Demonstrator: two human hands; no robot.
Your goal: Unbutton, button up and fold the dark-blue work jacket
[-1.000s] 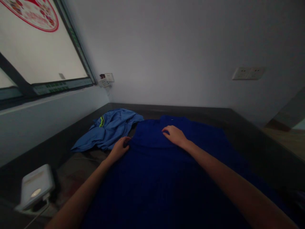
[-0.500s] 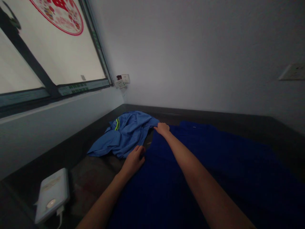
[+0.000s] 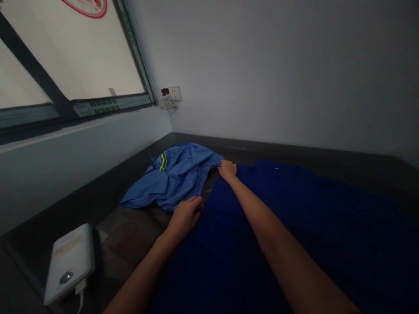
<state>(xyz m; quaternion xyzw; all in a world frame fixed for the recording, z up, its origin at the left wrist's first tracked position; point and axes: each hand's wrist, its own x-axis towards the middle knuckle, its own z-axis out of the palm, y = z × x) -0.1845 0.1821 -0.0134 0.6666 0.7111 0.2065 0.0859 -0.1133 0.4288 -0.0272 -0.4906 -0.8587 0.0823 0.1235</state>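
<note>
One white power bank (image 3: 70, 261) lower left, cable (image 3: 81, 298) in, probably set there out of the cloth's way; then rumpled light-blue garment (image 3: 180, 174), left of center. Left hand (image 3: 187, 214) half-curled at dark-blue shirt's (image 3: 294, 205) left edge, mid-frame, likely steadying it; right hand (image 3: 228, 170) bunched nearly closed at its upper-left corner, likely controlling that corner, fingertips hidden, can't tell either grip. Shirt spread mostly flat, center to lower right, dim, faintly creased, pale mark (image 3: 277, 168) near top.
</note>
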